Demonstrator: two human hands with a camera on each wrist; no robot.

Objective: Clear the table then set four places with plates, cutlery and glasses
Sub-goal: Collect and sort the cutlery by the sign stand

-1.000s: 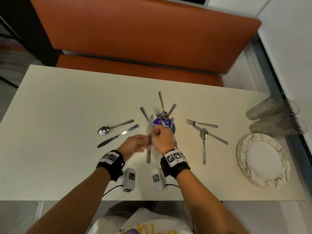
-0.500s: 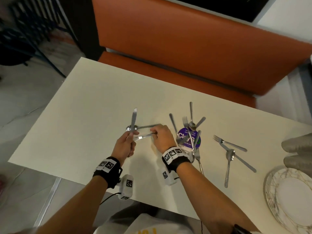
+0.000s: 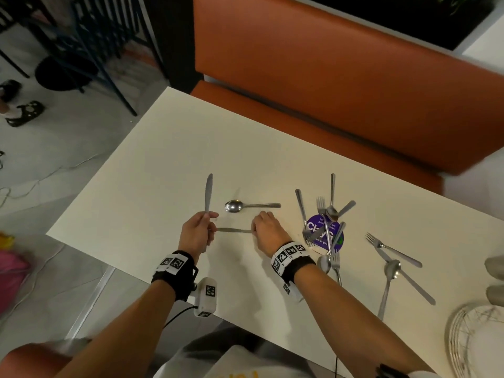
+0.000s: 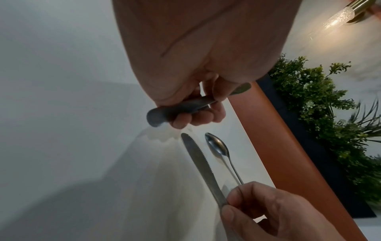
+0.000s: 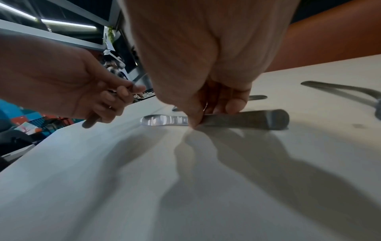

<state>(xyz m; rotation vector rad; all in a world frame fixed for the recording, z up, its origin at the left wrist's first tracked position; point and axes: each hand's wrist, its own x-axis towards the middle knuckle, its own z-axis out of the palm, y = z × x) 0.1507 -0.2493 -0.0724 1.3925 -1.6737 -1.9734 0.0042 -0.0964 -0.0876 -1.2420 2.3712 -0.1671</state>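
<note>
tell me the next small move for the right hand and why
Probably lift the flat knife. The right hand already pinches its handle while it lies on the table, and the left hand already holds another knife, so cutlery seems to be getting gathered.

I count three knives (image 3: 208, 192) that I can make out plainly, four forks (image 3: 392, 251), four spoons (image 3: 234, 206), two blurred glasses (image 3: 495, 264) at the frame edge, one purple disc (image 3: 317, 227), and one stack of plates (image 3: 458, 336), whose number I cannot tell.
</note>
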